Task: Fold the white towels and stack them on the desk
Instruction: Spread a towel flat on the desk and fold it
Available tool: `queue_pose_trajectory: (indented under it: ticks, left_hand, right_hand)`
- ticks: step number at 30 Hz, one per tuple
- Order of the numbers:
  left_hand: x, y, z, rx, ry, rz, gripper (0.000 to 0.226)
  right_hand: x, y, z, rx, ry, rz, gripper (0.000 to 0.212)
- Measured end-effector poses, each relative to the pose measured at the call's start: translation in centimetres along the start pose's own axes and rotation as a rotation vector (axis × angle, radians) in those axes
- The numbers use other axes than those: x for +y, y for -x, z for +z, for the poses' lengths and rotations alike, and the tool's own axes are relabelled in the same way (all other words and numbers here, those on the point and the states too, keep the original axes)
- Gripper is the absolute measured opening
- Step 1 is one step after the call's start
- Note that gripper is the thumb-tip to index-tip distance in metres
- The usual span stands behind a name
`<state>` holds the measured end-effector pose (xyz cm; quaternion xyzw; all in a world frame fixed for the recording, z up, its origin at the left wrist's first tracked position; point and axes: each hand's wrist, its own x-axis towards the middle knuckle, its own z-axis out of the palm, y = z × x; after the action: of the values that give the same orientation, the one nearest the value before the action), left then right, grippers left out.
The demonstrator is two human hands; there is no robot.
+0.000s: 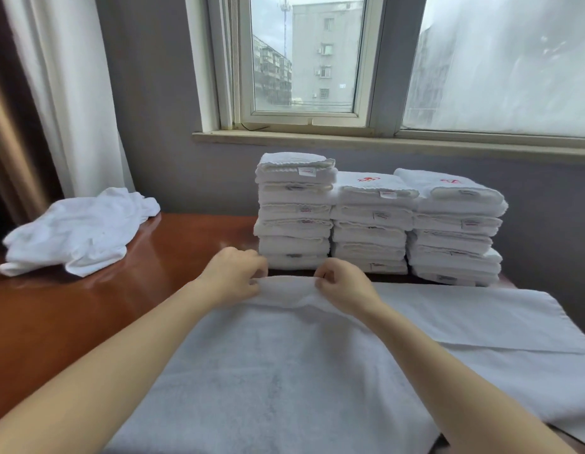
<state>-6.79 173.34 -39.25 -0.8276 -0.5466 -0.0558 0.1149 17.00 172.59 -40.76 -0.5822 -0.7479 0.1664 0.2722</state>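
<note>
A white towel [284, 371] lies spread over the near part of the brown desk [88, 306]. My left hand [233, 276] and my right hand [343, 285] both pinch its far edge, close together, and the edge is lifted a little off the desk. Behind my hands stand three stacks of folded white towels: a taller left stack [296, 211], a middle stack [373, 224] and a right stack [455, 231]. A crumpled heap of unfolded white towels [78, 231] lies at the desk's far left.
The grey wall and window sill [382, 142] run right behind the stacks. A white curtain [65, 93] hangs at the left beside the heap. Bare desk surface shows between the heap and the spread towel.
</note>
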Motion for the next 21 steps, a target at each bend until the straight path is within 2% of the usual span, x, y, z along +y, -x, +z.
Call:
queue_pose_trajectory:
  ticks: [5, 6, 9, 13, 18, 21]
  left_hand:
    - [-1.6, 3.8, 0.3, 0.229, 0.042, 0.002, 0.012]
    - [-1.8, 4.5, 0.4, 0.202, 0.073, -0.037, 0.018]
    - [-1.7, 5.7, 0.8, -0.022, 0.137, -0.145, 0.056]
    - [-0.3, 5.7, 0.7, -0.005, 0.16, -0.17, 0.076]
    - [1.8, 4.5, 0.8, -0.051, 0.153, 0.051, 0.079]
    - [2.2, 3.8, 1.2, -0.049, 0.035, 0.155, 0.059]
  right_hand:
    - [-1.3, 1.6, -0.6, 0.072, 0.019, -0.196, 0.007]
    - [-1.4, 2.0, -0.7, 0.086, 0.018, -0.23, 0.007]
    - [-1.0, 3.0, -0.7, 0.069, 0.006, -0.286, 0.006]
    - [-0.5, 4.3, -0.6, -0.012, 0.0, -0.329, 0.009]
    - [-0.2, 5.7, -0.3, -0.209, 0.008, -0.312, 0.017]
    - [0.0, 6.3, 0.4, -0.309, 0.107, -0.325, 0.026]
